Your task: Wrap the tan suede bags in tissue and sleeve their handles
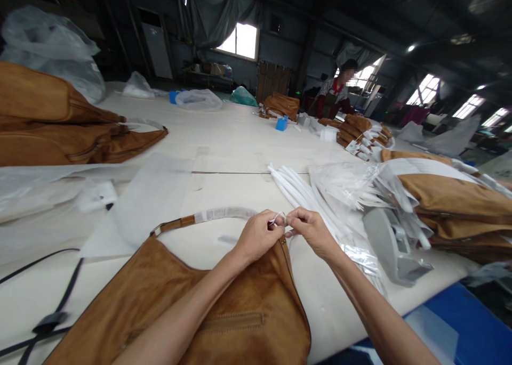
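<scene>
Flat along the table's near edge, a brown bag with a wrapped handle. At the handle's right end, a thin white tie, pinched between closed fingertips of left hand and right hand alike. Just rightward, white tubes; then, toward the near edge's right end, grey plastic stand and stacked bags. At the far edge, a co-worker.
</scene>
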{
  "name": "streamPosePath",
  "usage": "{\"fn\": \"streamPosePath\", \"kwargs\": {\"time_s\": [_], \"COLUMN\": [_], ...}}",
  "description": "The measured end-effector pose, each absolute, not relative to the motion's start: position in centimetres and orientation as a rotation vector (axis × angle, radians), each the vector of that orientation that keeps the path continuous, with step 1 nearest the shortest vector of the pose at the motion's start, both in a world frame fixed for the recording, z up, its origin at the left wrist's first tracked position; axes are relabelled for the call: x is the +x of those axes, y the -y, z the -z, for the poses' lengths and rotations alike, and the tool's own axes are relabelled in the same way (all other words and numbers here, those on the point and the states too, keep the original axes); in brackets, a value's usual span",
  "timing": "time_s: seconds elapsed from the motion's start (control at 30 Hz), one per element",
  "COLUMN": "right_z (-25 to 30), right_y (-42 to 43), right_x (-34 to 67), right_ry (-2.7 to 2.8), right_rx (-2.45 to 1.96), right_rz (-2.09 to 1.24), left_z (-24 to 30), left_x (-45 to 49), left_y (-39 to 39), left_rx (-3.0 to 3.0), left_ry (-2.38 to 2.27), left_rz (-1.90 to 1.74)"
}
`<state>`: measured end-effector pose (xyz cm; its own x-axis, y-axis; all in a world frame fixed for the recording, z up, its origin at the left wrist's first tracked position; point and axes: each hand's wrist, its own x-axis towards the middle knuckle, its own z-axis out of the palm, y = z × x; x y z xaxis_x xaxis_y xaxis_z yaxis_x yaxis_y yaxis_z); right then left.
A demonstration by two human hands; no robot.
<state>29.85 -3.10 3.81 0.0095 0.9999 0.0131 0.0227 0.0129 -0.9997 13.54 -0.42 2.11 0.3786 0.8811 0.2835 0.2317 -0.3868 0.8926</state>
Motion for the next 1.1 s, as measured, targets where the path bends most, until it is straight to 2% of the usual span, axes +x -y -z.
{"fn": "streamPosePath", "kwargs": {"time_s": [0.73,0.9,1.1], "right_z": [-3.1,-1.7,0.8], "right_y": [3.3,4.4,6.3], "right_x": [30.0,31.2,32.3], "right_ry": [1.333,1.415,1.562], "right_rx": [-1.254,-1.269,-1.391], "right_rz": [-1.104,-1.038,-1.135], "left_z": [-1.8,-1.8,-1.9], "left_x": [13.8,13.5,13.2], "left_y": [0.4,0.5,0.3], "left_rx": [1.4,1.252,1.122], "left_ry": [-0.85,-0.785,-0.777], "left_rz": [-1.039,-1.04,-1.053]}}
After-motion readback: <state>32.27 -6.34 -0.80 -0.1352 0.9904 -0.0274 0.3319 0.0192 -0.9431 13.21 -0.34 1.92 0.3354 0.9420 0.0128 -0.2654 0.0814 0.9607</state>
